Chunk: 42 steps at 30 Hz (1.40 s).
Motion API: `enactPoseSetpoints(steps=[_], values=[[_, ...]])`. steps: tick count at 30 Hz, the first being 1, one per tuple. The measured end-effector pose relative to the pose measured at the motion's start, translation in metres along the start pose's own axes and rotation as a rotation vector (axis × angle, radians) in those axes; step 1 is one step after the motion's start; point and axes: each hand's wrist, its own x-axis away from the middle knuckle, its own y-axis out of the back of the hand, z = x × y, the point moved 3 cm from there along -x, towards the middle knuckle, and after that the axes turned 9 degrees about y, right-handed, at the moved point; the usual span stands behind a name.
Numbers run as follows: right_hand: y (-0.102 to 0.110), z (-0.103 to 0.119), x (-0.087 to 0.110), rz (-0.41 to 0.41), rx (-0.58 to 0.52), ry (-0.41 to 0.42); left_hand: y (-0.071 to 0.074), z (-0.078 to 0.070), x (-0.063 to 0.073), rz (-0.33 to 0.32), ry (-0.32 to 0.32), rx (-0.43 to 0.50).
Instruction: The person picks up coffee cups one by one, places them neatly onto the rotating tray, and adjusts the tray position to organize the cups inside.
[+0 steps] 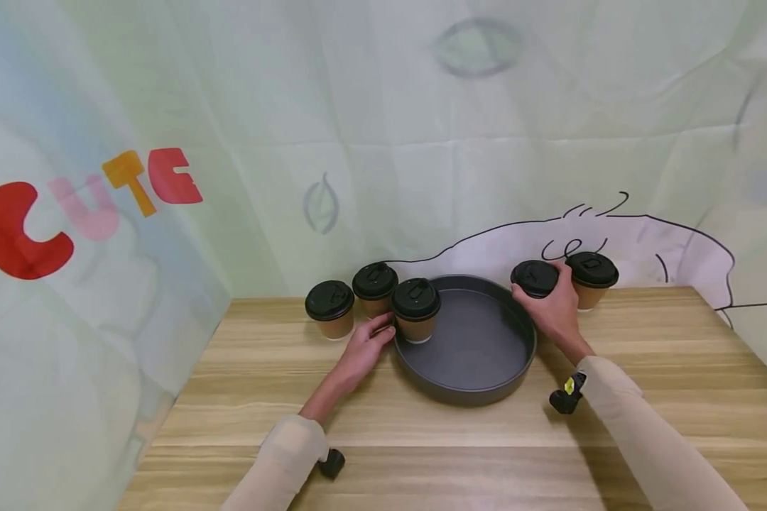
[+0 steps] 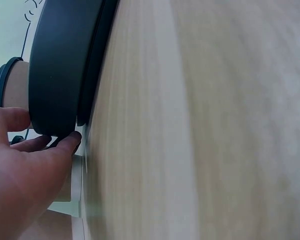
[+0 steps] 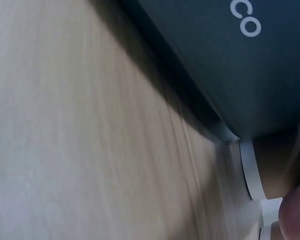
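My right hand (image 1: 555,309) grips a brown paper coffee cup with a black lid (image 1: 535,278) beside the back right edge of a round dark grey pan (image 1: 469,397). In the right wrist view that cup (image 3: 275,167) shows beyond the pan's wall (image 3: 215,60), with only one fingertip visible. Another lidded cup (image 1: 415,319) stands upright inside the pan, at its left. My left hand (image 1: 358,358) is at the pan's left edge; in the left wrist view its fingertips (image 2: 67,142) touch the pan's outer wall (image 2: 65,60).
Two lidded cups stand left of the pan, one (image 1: 330,309) farther left and one (image 1: 375,287) behind my left hand. Another cup (image 1: 591,280) stands right of my right hand. Behind the wooden table (image 1: 422,454) hangs a printed curtain (image 1: 383,177).
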Motion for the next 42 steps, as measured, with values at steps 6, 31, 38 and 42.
enactPoseSetpoints(steps=[6,31,38,42], values=[[0.006,0.008,0.001,0.023,0.022,0.061,0.001,0.000,0.000,-0.017,0.007,-0.026],[0.022,0.103,0.018,0.135,-0.102,0.256,0.000,0.000,-0.001,0.007,0.022,0.019],[-0.004,0.120,0.054,0.279,-0.227,0.202,-0.001,-0.002,0.001,0.009,0.018,0.023],[-0.018,0.124,0.073,0.352,-0.241,0.158,-0.001,-0.001,0.000,0.011,0.025,0.026]])
